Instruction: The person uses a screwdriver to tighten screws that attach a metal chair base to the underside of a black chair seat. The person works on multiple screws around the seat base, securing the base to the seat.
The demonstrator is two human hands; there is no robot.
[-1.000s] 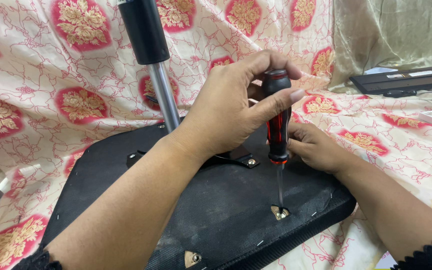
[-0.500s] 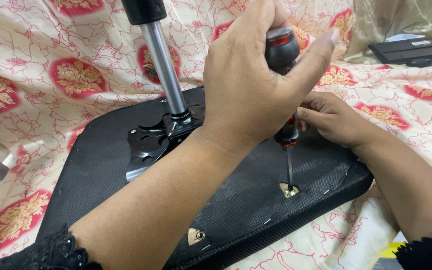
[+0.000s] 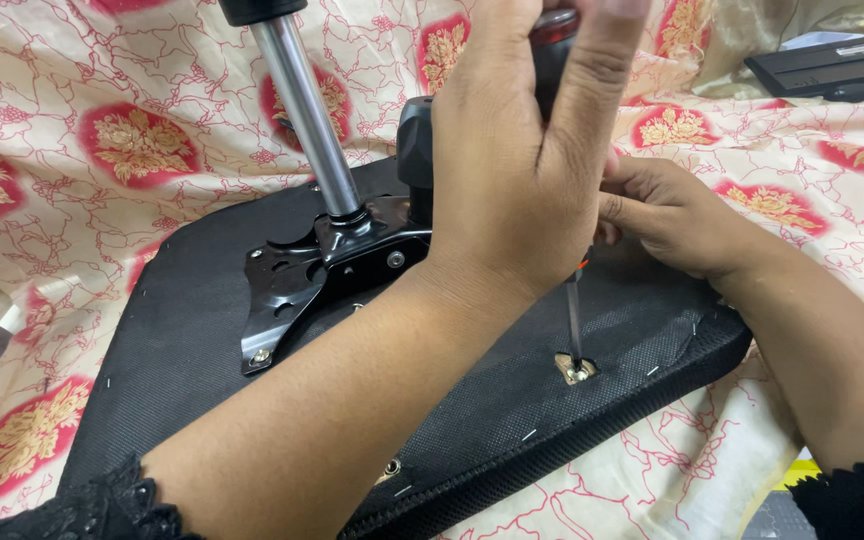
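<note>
I see my left hand [image 3: 517,160] wrapped tight around the handle of a red-and-black screwdriver [image 3: 574,320], its thin metal shaft standing upright with the tip in a brass fitting [image 3: 575,369] near the right edge of the black fabric-covered chair seat base [image 3: 202,330]. My right hand [image 3: 677,215] rests curled just behind the shaft; I cannot tell whether it pinches it. The seat lies on a cream cloth with red floral medallions [image 3: 72,120], with a chrome column [image 3: 307,120] rising at the far left.

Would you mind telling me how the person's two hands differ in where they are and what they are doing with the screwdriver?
The left hand sits high, wrapped around the top of the screwdriver handle; the right hand sits lower, beside the shaft, near the black seat base. The left hand hides most of the handle; the right hand's fingers point toward the tool, their grip hidden. The left hand is closer to the camera. Both are bare, with black sleeves.
</note>
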